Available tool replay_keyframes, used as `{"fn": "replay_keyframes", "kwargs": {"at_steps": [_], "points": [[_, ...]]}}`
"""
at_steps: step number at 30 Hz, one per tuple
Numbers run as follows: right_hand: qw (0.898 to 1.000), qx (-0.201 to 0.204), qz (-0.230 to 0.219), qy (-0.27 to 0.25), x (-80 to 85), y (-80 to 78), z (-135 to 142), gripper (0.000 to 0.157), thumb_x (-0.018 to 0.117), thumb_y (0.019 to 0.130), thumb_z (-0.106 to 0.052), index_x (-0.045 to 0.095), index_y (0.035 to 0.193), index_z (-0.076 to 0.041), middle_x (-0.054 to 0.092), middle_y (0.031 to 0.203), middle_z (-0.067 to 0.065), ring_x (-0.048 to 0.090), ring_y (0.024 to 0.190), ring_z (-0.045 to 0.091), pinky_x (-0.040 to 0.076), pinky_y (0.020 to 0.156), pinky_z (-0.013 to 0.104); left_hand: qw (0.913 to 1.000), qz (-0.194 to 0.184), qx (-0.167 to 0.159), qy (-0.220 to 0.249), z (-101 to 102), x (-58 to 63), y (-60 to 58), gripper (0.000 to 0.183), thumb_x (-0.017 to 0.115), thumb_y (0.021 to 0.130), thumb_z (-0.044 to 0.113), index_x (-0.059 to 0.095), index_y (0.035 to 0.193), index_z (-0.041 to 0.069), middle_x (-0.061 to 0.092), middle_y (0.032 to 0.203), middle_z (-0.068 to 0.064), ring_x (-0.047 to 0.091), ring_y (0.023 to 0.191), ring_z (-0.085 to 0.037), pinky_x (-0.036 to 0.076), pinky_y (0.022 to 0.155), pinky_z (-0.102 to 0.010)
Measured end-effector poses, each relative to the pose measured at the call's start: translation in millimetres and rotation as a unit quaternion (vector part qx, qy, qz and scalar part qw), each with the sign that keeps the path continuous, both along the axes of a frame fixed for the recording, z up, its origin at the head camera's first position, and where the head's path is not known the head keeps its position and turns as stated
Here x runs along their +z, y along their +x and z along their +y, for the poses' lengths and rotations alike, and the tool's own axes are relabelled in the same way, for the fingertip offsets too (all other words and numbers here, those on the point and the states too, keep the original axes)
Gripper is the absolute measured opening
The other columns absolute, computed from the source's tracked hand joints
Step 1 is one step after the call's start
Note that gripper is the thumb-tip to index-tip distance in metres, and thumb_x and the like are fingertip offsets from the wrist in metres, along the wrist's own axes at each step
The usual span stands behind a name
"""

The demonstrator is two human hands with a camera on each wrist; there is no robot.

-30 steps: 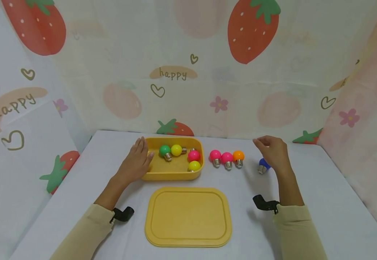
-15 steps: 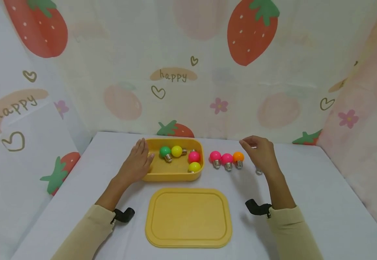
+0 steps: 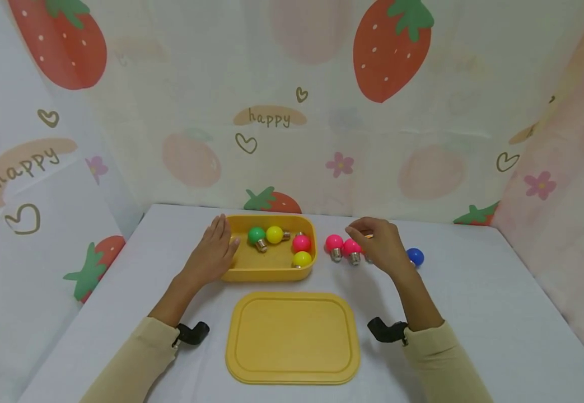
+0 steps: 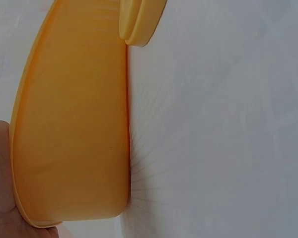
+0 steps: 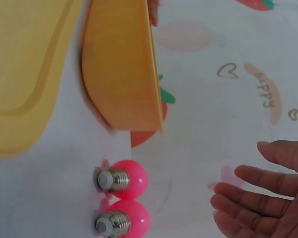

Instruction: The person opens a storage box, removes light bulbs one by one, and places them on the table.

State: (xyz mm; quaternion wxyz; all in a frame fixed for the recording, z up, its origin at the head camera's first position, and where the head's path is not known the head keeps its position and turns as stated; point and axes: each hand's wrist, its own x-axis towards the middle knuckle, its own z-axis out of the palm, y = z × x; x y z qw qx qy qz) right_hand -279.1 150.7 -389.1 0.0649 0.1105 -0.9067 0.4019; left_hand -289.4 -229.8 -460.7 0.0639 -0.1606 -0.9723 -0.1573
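Note:
At the left end of the yellow box my left hand rests on the rim, fingers straight and thumb over the edge. Inside lie a green bulb, a pink bulb and two yellow bulbs, one at the back. Two pink bulbs stand out to the right of the box, the nearer to it fully visible. My right hand hovers above this row, covering most of an orange bulb. In the right wrist view its fingers are loose and hold nothing.
A flat yellow lid lies on the white table in front of the box. Right of my right wrist sits a blue bulb, partly hidden. A printed strawberry cloth hangs behind the table.
My right hand has moved left, from near the blue bulb to over the orange one. The blue bulb has come back into sight behind the wrist. My left hand stays on the box.

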Motion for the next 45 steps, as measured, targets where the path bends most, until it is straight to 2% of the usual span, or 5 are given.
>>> {"fn": "replay_keyframes", "kwargs": {"at_steps": [17, 24, 30, 38, 45], "points": [[0.995, 0.096, 0.003, -0.006, 3.4, 9.8, -36, 0.026, 0.072, 0.097, -0.022, 0.074, 0.115, -0.004, 0.075, 0.104, 0.007, 0.071, 0.092, 0.024, 0.061, 0.079, 0.037, 0.9997, -0.023, 0.005, 0.009, -1, -2.9, -3.5, 0.07, 0.026, 0.112, 0.038, 0.01, 0.155, -0.015, 0.003, 0.165, -0.029, -0.001, 0.155, -0.039, 0.006, 0.124, -0.052], [0.988, 0.146, -0.012, 0.053, 14.0, 4.4, -54, 0.027, 0.074, 0.095, -0.02, 0.074, 0.117, -0.004, 0.073, 0.105, 0.009, 0.068, 0.085, 0.022, 0.06, 0.068, 0.03, 0.9997, -0.023, 0.009, 0.001, -1, -2.8, -3.7, 0.069, 0.027, 0.112, 0.037, 0.01, 0.156, -0.014, 0.003, 0.166, -0.028, -0.001, 0.155, -0.039, 0.006, 0.124, -0.052], [0.969, 0.212, 0.021, 0.127, 16.9, -6.7, -66, 0.025, 0.077, 0.092, -0.02, 0.076, 0.112, -0.004, 0.074, 0.109, 0.011, 0.066, 0.098, 0.028, 0.057, 0.087, 0.039, 0.9997, -0.02, 0.012, -0.002, -1, -0.8, -2.7, 0.069, 0.027, 0.112, 0.037, 0.011, 0.156, -0.014, 0.004, 0.166, -0.029, 0.001, 0.155, -0.04, 0.006, 0.124, -0.051], [0.933, 0.295, -0.003, 0.207, 16.5, -24.4, -80, 0.023, 0.079, 0.09, -0.012, 0.076, 0.112, -0.006, 0.074, 0.106, 0.008, 0.064, 0.093, 0.024, 0.055, 0.084, 0.034, 0.9999, -0.012, 0.008, 0.003, -2, 0.7, -2.2, 0.068, 0.03, 0.112, 0.035, 0.012, 0.155, -0.015, 0.006, 0.165, -0.03, 0.003, 0.154, -0.042, 0.008, 0.124, -0.052], [0.909, 0.33, -0.035, 0.252, 13.1, -36.5, -92, 0.03, 0.082, 0.085, -0.006, 0.076, 0.115, -0.007, 0.074, 0.113, 0.008, 0.062, 0.097, 0.025, 0.053, 0.089, 0.035, 0.9998, -0.017, 0.012, -0.001, -2, -0.1, -1.7, 0.068, 0.03, 0.112, 0.035, 0.011, 0.156, -0.014, 0.005, 0.166, -0.028, 0.002, 0.155, -0.04, 0.007, 0.124, -0.051]]}}
